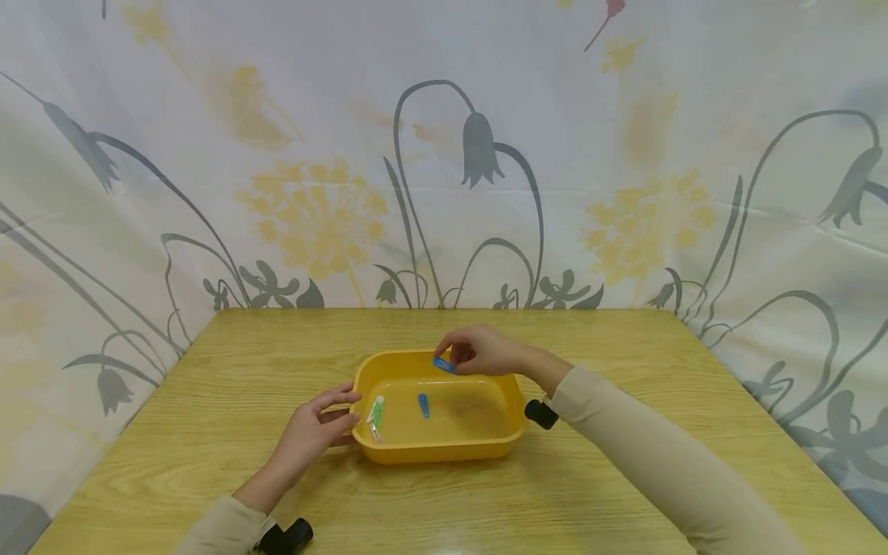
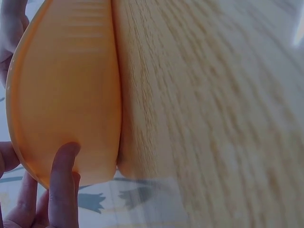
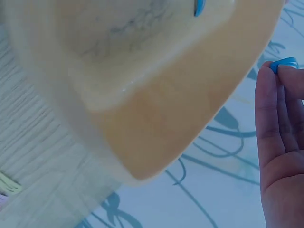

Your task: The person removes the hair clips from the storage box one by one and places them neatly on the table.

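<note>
A yellow plastic tub [image 1: 444, 452] stands on the table, its wall filling much of the left wrist view. My left hand [image 1: 314, 428] grips its left end, with one fingertip against the outer wall and other fingers at the rim. Over the tub's far side, my right hand [image 1: 483, 351] pinches a blue snap hair clip [image 1: 445, 364] between thumb and fingertips; the same clip [image 3: 286, 62] shows in the right wrist view. Another blue hair clip [image 1: 424, 405] lies on the tub floor. Several green and white hair clips [image 1: 375, 412] lie together at the tub's left end.
The tub sits mid-way on a wood-grain table [image 1: 277, 347]. A flower-printed curtain [image 1: 444, 154] hangs behind the table and along both sides. Pale green and purple strips [image 3: 8, 184] show at the left edge of the right wrist view.
</note>
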### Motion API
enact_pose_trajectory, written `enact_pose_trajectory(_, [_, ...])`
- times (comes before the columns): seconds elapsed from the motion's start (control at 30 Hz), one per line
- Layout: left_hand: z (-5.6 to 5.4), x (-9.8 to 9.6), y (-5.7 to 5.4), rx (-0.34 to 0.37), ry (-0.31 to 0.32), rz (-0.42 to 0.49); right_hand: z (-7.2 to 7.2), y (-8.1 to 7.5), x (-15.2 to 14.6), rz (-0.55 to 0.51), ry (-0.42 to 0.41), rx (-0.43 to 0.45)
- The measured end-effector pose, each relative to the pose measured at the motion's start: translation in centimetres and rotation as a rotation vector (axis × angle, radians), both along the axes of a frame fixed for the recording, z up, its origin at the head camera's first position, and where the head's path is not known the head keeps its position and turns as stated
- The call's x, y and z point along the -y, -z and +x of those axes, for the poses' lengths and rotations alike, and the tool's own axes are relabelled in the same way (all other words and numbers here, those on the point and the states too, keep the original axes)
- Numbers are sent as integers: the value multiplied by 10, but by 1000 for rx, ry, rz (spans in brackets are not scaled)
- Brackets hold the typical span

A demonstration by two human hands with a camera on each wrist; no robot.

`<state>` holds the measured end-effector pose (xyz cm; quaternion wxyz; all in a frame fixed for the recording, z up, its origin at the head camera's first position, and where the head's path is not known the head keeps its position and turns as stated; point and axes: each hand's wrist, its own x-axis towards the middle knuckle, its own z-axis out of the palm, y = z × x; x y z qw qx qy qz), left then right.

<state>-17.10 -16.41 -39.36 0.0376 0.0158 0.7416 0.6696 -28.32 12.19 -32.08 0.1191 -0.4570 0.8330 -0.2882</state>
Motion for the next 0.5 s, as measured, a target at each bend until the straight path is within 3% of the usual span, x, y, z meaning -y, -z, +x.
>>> enact_pose_trajectory(0.5, [-1, -1, -1, -8, -8, -12, 3, 7, -34, -61, 56, 21])
